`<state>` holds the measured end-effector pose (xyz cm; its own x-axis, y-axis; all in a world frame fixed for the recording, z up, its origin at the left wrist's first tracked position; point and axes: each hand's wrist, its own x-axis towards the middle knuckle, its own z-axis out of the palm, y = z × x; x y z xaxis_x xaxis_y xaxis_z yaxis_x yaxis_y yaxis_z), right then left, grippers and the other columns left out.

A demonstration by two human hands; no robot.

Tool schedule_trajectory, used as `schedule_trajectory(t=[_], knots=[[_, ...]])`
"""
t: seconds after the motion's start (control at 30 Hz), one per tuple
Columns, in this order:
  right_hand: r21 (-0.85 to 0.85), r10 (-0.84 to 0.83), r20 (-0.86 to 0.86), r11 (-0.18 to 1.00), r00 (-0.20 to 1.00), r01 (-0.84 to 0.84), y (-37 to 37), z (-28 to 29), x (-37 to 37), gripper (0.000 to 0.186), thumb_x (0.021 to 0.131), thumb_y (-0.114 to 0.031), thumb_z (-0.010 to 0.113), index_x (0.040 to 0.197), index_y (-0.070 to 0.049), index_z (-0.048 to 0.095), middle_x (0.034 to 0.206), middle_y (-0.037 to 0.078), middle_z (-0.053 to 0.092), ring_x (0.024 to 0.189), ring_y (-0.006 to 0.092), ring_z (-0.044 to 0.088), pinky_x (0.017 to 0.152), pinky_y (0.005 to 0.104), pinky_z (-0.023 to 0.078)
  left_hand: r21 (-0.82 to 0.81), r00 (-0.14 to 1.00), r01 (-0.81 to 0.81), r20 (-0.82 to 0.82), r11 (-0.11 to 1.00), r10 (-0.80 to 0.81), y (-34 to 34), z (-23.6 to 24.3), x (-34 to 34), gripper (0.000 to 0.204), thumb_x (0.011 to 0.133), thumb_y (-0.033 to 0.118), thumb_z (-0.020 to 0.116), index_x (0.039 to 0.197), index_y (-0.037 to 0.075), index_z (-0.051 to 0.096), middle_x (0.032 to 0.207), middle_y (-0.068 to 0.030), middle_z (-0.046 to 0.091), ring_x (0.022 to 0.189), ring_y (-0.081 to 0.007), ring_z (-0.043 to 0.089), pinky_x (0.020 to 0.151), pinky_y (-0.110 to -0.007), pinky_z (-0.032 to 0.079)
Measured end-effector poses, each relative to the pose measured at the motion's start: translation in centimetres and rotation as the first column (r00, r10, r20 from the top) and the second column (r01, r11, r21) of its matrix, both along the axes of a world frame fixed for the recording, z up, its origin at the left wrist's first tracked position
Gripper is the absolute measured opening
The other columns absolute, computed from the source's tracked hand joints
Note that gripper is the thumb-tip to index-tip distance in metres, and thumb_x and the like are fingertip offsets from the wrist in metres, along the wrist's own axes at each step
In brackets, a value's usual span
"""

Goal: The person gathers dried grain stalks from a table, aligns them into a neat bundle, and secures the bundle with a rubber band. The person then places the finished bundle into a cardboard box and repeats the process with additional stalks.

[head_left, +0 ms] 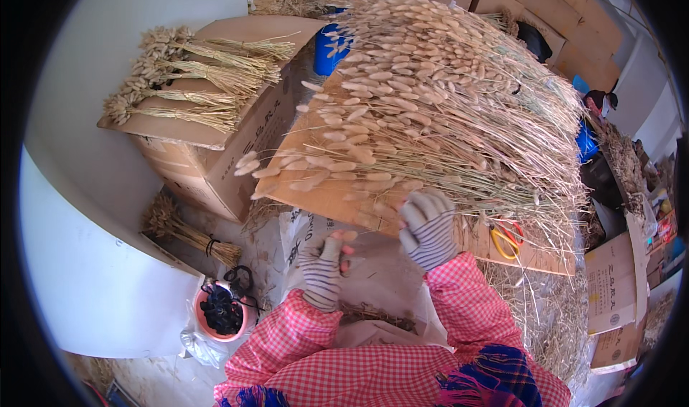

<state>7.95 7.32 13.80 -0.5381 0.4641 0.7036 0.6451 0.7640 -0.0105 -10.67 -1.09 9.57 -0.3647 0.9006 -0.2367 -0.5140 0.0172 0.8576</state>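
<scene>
Both my hands wear grey striped gloves with bare fingertips. My left hand [324, 269] hovers before the board's near edge, its fingers loosely bent and apart, with nothing visible in them. At the near edge of a large pile of dried bunny-tail grass [430, 98], my right hand [428, 227] has its fingers bent inward. Its fingertips are partly hidden, so what they hold cannot be made out. Several blurred fluffy heads lie just beside it. The pile rests on a brown cardboard board [301, 148], heads to the left and stems to the right.
Scissors [507, 240] with yellow and red handles lie right of my right hand. Tied bunches [208, 84] cover a carton [215, 170] at left. Another bunch [190, 231] is on the floor, near a pink bucket [222, 310] of black ties. A blue bucket [329, 52] stands behind.
</scene>
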Motion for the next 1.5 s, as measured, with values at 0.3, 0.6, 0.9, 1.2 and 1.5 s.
schedule_trajectory(t=[0.3,0.6,0.9,1.2,1.5], knots=[[0.02,0.041,0.061,0.999,0.997,-0.043,-2.8,-0.5,-4.4,0.037,0.06,-0.02,0.069,0.094,-0.013,0.059,0.102,0.005,0.056,0.095,0.0256,0.054,0.091,0.0481,0.039,0.091,0.995,-0.043,0.097,0.995,0.034,-1.4,-0.3,-2.2,0.019,0.092,0.02,0.06,0.096,0.002,0.062,0.07,-0.0056,0.061,0.048,-0.0093,0.048,0.043,-0.022,0.04],[0.037,0.06,0.072,0.997,0.996,-0.063,-2.7,-2.9,-6.8,0.017,0.066,-0.016,0.063,0.083,-0.012,0.062,0.094,0.002,0.059,0.091,0.0213,0.057,0.096,0.0485,0.038,0.163,0.982,-0.033,0.19,0.986,0.002,-2.6,-0.5,-1.1,0.018,0.092,0.021,0.061,0.103,0.008,0.06,0.077,-0.0032,0.06,0.05,-0.0097,0.048,0.043,-0.024,0.041],[-0.042,-0.159,-0.002,0.986,0.987,0.159,-1.5,0.0,-1.3,0.028,0.064,-0.02,0.07,0.09,-0.015,0.06,0.099,0.002,0.057,0.094,0.0248,0.056,0.091,0.0467,0.038,0.054,0.975,0.034,0.217,0.998,-0.045,-2.7,-1.5,-0.4,0.012,0.091,0.02,0.062,0.098,0.011,0.059,0.083,-0.0019,0.058,0.055,-0.0111,0.048,0.05,-0.025,0.04],[-0.119,-0.149,0.131,0.979,0.98,0.165,-0.5,0.1,-1.3,0.031,0.064,-0.022,0.073,0.092,-0.016,0.059,0.101,0.001,0.057,0.095,0.0241,0.055,0.09,0.0457,0.037,0.082,0.972,0.053,0.226,0.995,-0.07,-2.9,-1.3,0.3,0.016,0.092,0.024,0.062,0.099,0.01,0.056,0.086,-0.0034,0.058,0.058,-0.012,0.049,0.053,-0.028,0.041],[-0.108,-0.127,0.59,0.966,0.797,0.234,3.0,-1.8,-4.8,0.024,0.086,-0.017,0.047,0.105,-0.019,0.062,0.096,0.002,0.066,0.097,0.0225,0.06,0.094,0.0437,0.036,0.019,0.981,0.036,0.188,0.999,-0.039,-2.4,-0.7,-0.1,0.014,0.091,0.02,0.064,0.095,0.008,0.059,0.09,-0.0034,0.061,0.058,-0.0125,0.049,0.055,-0.028,0.043]])
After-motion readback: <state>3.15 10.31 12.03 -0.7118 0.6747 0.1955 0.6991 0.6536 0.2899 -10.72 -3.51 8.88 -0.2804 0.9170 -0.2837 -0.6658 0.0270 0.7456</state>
